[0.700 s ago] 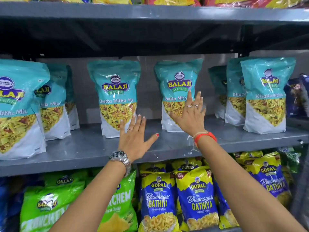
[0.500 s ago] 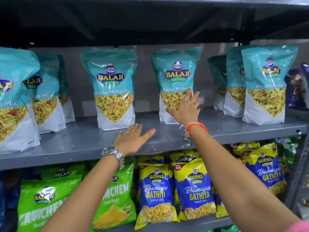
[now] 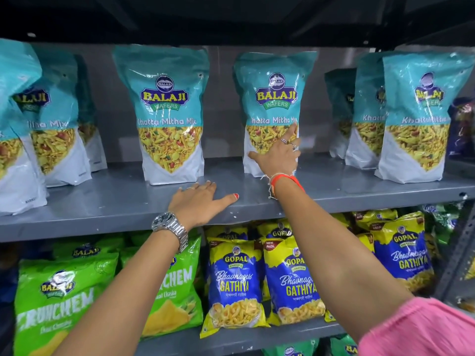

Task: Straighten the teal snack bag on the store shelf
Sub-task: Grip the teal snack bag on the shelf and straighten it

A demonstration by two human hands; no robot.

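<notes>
Item: teal snack bag (image 3: 273,98), labelled Khatta Mitha Mix, stood upright on the grey middle shelf (image 3: 108,206), set back from the front lip, its top corner leaning slightly toward the right. Right hand (image 3: 279,152) lay flat against the lower front of the bag, fingers spread, index finger reaching up to the printed name, thumb at the bag's lower left edge; it pressed and steadied but did not close around anything. Left hand (image 3: 199,204) rested palm-down and open on the shelf surface near the front lip, holding nothing, just in front of the neighbouring teal bag (image 3: 167,111). Step judged: contact made, squaring of the bag under way. Next move would likely call for a light turn or nudge at the base so the face sat parallel to the lip, with pressure kept low, since a soft standing pouch tips backward easily. Room: bare shelf on both sides of the bag, the neighbour to the left and the cluster of teal bags (image 3: 411,111) to the right both well apart; the back wall close behind, the upper shelf's underside overhead. Lower shelf held blue Gathiya packs (image 3: 235,283) and green packs (image 3: 64,299), clear of the work.
</notes>
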